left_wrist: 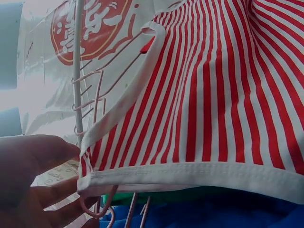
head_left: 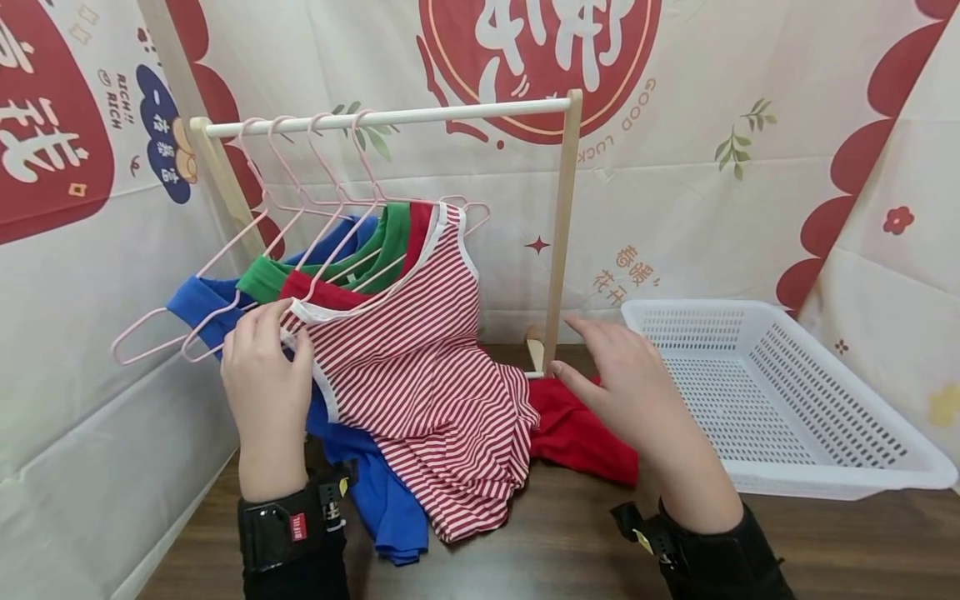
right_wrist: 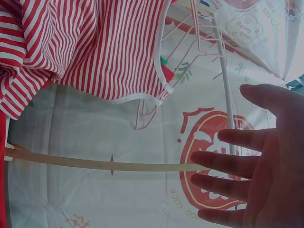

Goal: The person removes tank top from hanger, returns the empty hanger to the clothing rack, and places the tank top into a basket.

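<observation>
A red-and-white striped tank top (head_left: 405, 333) with white trim hangs on the frontmost pink hanger (head_left: 367, 175). My left hand (head_left: 266, 375) pinches its left shoulder strap (left_wrist: 88, 166) between thumb and fingers, at the hanger's end. In the left wrist view the hanger's pink loop pokes out just below that strap. My right hand (head_left: 626, 379) is held in the air right of the tank top, fingers spread and holding nothing. Behind the striped top hang a red garment (head_left: 322, 293), a green one (head_left: 262, 279) and a blue one (head_left: 202, 300), each on a pink hanger.
The hangers hook over the white rod (head_left: 465, 112) of a wooden-post rack (head_left: 564, 233). A white perforated basket (head_left: 825, 479) stands at the right on the brown wooden table (head_left: 555, 533). Printed cloth (head_left: 712, 217) forms the backdrop.
</observation>
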A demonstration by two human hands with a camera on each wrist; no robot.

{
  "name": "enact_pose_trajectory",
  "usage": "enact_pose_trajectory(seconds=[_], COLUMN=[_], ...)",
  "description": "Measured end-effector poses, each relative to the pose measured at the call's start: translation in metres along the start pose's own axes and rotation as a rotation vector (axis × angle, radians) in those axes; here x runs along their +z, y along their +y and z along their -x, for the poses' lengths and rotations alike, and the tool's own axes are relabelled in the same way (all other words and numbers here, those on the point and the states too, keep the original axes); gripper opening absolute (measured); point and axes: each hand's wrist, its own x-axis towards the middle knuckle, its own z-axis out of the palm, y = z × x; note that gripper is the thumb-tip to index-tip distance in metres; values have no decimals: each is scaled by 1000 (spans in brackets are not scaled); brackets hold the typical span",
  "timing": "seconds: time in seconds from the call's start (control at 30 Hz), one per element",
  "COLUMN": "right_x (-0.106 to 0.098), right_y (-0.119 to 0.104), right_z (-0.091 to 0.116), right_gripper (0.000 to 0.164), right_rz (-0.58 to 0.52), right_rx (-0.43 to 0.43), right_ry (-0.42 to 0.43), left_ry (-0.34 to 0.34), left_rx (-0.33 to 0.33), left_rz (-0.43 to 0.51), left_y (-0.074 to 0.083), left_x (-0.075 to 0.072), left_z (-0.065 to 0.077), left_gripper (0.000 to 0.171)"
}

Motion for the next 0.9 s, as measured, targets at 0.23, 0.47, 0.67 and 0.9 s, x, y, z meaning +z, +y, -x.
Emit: enact_pose_trajectory(seconds=[0.23, 0.47, 0.67, 0.9], right_x=[1, 1, 3, 4], right_y=[1, 1, -1, -1], right_z=[0, -1, -3, -3], right_gripper=[57, 58, 58, 56], right_rz=[1, 9, 11, 17], right_rx=[5, 16, 25, 14], right_ry=[-13, -39, -57, -50], left_ry=[-95, -132, -155, -182], left_rx=[-135, -140, -125, -103], left_rz=[-13, 8, 22, -40], left_y=[-3, -3, -1, -5], left_x=[2, 5, 8, 16], left_z=[-2, -2, -3, -1], left_gripper=[43, 41, 41, 34])
